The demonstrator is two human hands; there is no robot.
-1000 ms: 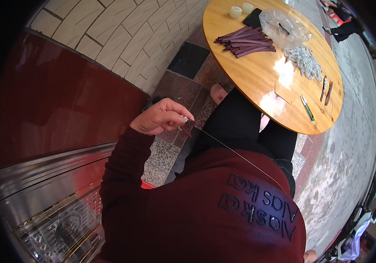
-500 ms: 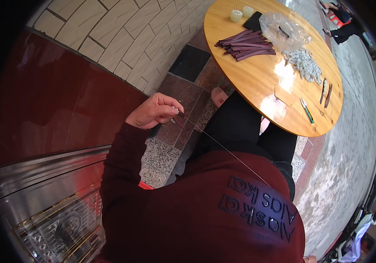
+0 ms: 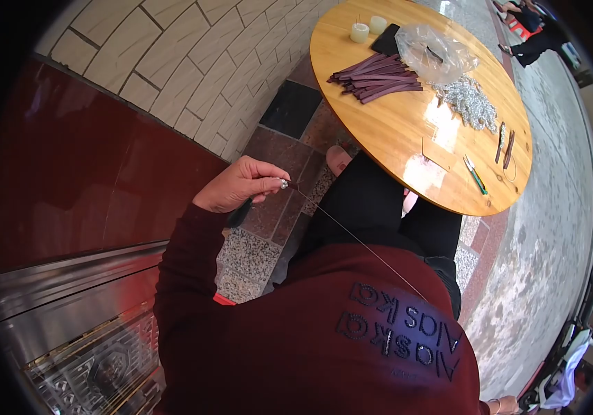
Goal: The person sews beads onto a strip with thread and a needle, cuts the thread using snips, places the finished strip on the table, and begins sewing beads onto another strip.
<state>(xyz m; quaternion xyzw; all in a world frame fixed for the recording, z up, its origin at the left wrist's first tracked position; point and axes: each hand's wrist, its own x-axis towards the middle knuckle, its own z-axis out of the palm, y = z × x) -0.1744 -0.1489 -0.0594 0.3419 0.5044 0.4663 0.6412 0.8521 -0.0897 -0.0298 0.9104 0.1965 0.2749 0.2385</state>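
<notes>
My left hand (image 3: pixel 244 185) is closed in a pinch, held out over the floor left of my lap. Between its thumb and fingers is a dark strip with small silvery beads (image 3: pixel 284 184) at its tip; most of it is hidden by the fingers. A thin taut thread (image 3: pixel 352 234) runs from there down across my maroon sweater toward the lower right. At the bottom right edge, my right hand (image 3: pixel 508 404) is partly cut off, with a band at the wrist. Its fingers look curled, and what they hold is too small to see.
A round wooden table (image 3: pixel 359 117) carries purple strips (image 3: pixel 379 77), a clear plastic bag (image 3: pixel 435 52), a pile of silvery beads (image 3: pixel 469 102), green-handled snips (image 3: pixel 476 176), two finished-looking strips (image 3: pixel 505 144) and two pale spools (image 3: pixel 360 32). A tiled wall (image 3: pixel 165 69) stands at left.
My left hand has turned, so silvery beads now show at its fingertips where the dark strip hung before. More of my right hand shows at the bottom edge. The view has shifted slightly.
</notes>
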